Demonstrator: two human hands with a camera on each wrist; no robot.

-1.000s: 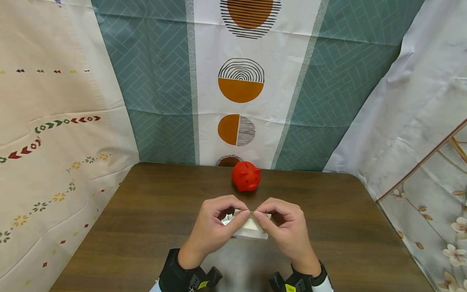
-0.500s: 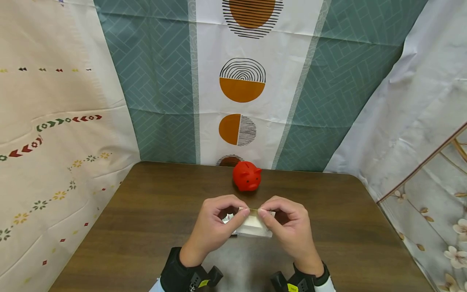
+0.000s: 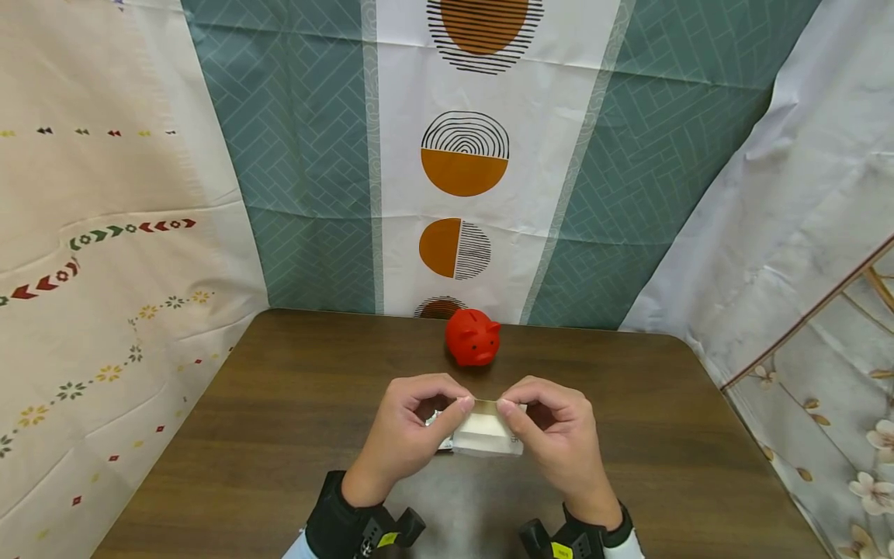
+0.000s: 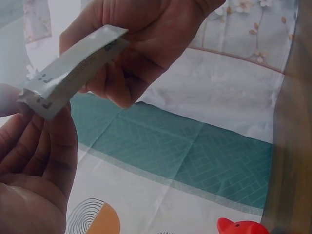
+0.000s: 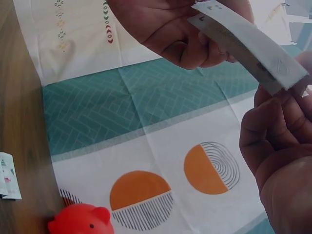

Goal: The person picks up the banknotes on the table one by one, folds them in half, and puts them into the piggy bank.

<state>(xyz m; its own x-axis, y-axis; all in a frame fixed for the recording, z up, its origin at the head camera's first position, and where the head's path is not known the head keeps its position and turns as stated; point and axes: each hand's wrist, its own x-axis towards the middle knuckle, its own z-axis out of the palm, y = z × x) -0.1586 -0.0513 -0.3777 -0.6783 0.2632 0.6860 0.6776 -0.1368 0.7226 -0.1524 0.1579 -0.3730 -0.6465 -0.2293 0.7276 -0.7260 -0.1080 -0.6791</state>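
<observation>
A: State of the left hand?
B: Thumb and forefinger brought together at the tips, no gap beyond the thickness of what they pinch: one end of a folded pale strip. Hand sits on the person's side of the red piggy bank, off to its left.
A: And the right hand?
B: Same pinch, on the strip's other end; hand on the person's side of the piggy bank, off to its right.
A: Position of the strip?
B: Between the two hands, nearer the person than the piggy bank and apart from it. Wrist views show two layers, spread a little, with dark print too blurred to read. Inner face cream in the head view.
A: Other items?
B: A white packet with green and red marks on the brown table, also on the person's side of the piggy bank; in the head view the left hand largely covers it.
A: Piggy bank itself?
B: Upright, snout toward the person, slot on top. Patterned cloth hangs behind it.
</observation>
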